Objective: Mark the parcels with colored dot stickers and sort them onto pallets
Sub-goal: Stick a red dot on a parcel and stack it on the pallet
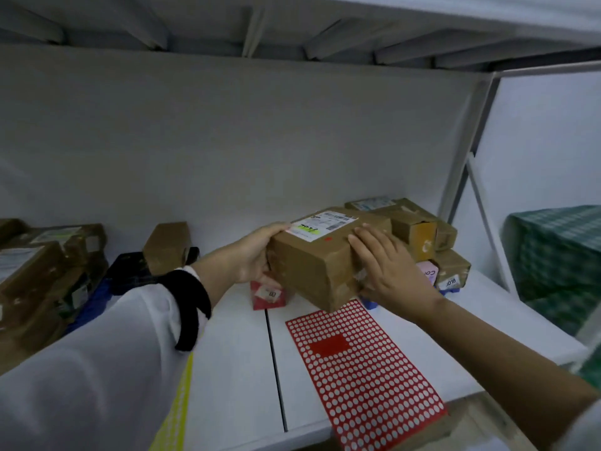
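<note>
- Brown cardboard parcel (312,271) is held up off the white shelf (234,353), mid-frame, tilted, with its near corner hanging over the top edge of the red sticker sheet (364,366).
- Left hand (257,258) grips the parcel's left end. The thumb is up on the top edge by the label and the fingers are curled under and around the end.
- Right hand (387,268) presses flat on the parcel's right end. The fingers are fairly straight and together, with the tips reaching the top edge. The thumb is low near the bottom edge, mostly hidden.
- White shipping label (322,224) is on the parcel's top face and has a green highlighter mark on it.
- One red dot sticker (327,239) is stuck on the top face, just near-side of the label.
- The red sticker sheet lies flat on the shelf below the parcel. It has rows of white holes and one solid red patch in the middle.
- Yellow sticker sheet (177,402) is at lower left, partly under the left sleeve (97,369), which is white with a black cuff.
- Small red box (267,296) stands on the shelf under the parcel's left end.
- Stack of brown parcels (422,229) is at the back right, just behind the right hand, with a pink box (428,271) at its foot.
- More brown parcels (35,275) are piled at far left.
- A small brown box (167,247) stands upright between that pile and the held parcel.
- Green checked bag (559,255) is at the right, beyond the shelf frame.
</note>
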